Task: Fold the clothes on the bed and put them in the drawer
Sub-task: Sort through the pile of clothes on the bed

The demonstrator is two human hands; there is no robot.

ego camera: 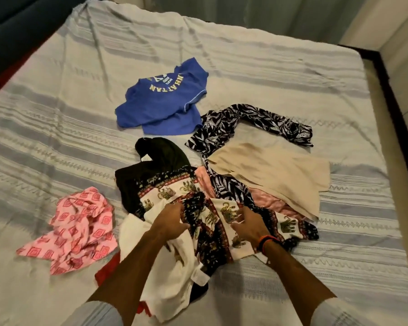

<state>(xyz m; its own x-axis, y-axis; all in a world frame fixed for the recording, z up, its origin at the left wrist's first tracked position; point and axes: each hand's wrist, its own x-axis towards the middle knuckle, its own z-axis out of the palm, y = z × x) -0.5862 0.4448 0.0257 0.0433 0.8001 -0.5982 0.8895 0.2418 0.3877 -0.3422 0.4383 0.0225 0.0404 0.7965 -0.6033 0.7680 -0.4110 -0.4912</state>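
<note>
I am at the very start of the folding: nothing on the bed (pixel 245 67) looks folded yet, and no drawer is in view. Both my hands are down in the pile nearest me, on the elephant-print garment (pixel 224 215), which lies bunched over a white piece (pixel 172 262) and against a black one (pixel 156 161).

My left hand (pixel 172 222) has its grip curled into a bunch of the elephant print at that garment's left edge. My right hand (pixel 247 224) lies on the print to the right of the left hand; its fingers look bent down into the cloth, pinching a fold, though the blur there leaves me unsure how firm that hold is.

Measured from the elephant print: the pink patterned piece (pixel 78 229) lies well apart to its left, the blue shirt (pixel 165 100) beyond it, the beige piece (pixel 273 175) and the dark leaf-print garment (pixel 252 121) beyond and to the right, and a bit of red cloth (pixel 106 271) peeks out on the near side.

I judge the step in hand is picking this one garment out of the heap. Next it needs lifting free of the white and black pieces, shaking open, and laying flat on bare bedspread so I can find its edges.
</note>
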